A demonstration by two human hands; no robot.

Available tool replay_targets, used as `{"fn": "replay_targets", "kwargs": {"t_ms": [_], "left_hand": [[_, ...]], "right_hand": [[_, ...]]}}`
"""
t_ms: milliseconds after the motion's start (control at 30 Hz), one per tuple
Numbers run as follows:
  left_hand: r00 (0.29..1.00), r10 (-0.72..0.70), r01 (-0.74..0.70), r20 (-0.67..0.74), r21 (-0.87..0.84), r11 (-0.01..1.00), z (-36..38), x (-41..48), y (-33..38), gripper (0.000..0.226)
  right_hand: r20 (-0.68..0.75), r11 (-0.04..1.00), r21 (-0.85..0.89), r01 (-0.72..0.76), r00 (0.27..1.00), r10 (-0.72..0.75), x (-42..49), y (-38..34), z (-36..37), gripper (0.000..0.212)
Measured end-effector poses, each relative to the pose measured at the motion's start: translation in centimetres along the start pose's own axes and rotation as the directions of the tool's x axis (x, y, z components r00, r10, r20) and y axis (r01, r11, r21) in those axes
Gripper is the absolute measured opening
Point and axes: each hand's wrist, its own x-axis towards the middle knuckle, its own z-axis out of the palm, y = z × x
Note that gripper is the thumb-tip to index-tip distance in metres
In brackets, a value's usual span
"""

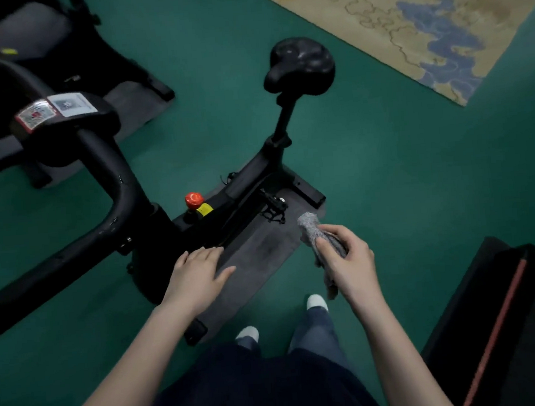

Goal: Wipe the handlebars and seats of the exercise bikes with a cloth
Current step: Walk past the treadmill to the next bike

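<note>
Head view, looking down; places given by clock face from the middle of the frame.

1. Exercise bike (172, 229), black, lying across from 8 to 1 o'clock on a grey mat (264, 254); green floor (385, 168) all round.
2. Seat (301, 62), black, glossy, on its post at 12 to 1 o'clock; well apart from both hands.
3. Handlebars (111, 183), black, curved, at 9 to 10 o'clock; two printed labels (55, 110) on the centre block.
4. Red knob (194, 200) with a yellow tag (205, 209) just beside it, near centre; pedal (273, 207) at 3 o'clock of the knob.
5. Cloth (309, 228), grey, bunched, at 4 to 5 o'clock; one end stands above the fist, a tail hangs below it; clear of the bike.
6. Right hand (348, 255), fingers curled tight round the cloth, thumb along its side.
7. Left hand (198, 272), at 7 o'clock, palm down, fingers straight and nearly together, holding nothing; over the mat edge by the frame, contact cannot be told.
8. Second bike (38, 38), at 10 to 11 o'clock, dim.
9. Patterned rug (421, 24), tan and blue, at 1 to 2 o'clock.
10. Black equipment with a red stripe (493, 329), at 4 to 5 o'clock, at the frame edge.
11. White shoes (316, 302), at 6 o'clock.
</note>
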Motion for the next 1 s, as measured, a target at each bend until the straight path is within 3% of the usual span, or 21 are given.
{"fn": "replay_targets", "kwargs": {"t_ms": [433, 700, 1000], "left_hand": [[0.923, -0.373, 0.34, -0.098, -0.248, 0.907, 1.7, 0.4, 12.6, 0.064], [0.778, -0.627, 0.547, -0.032, -0.457, 0.701, 2.5, -2.9, 12.4, 0.065], [0.639, -0.769, 0.587, -0.029, -0.627, 0.511, 2.7, -4.2, 9.0, 0.064]], "right_hand": [[0.369, 0.988, -0.021, 0.155, 0.92, -0.137, 12.9, -0.4, -8.4, 0.017], [0.619, 0.955, -0.038, 0.294, 0.757, -0.209, 15.1, -3.0, -4.0, 0.017], [0.752, 0.896, -0.005, 0.444, 0.592, -0.289, 16.1, -6.9, 3.3, 0.022]]}}
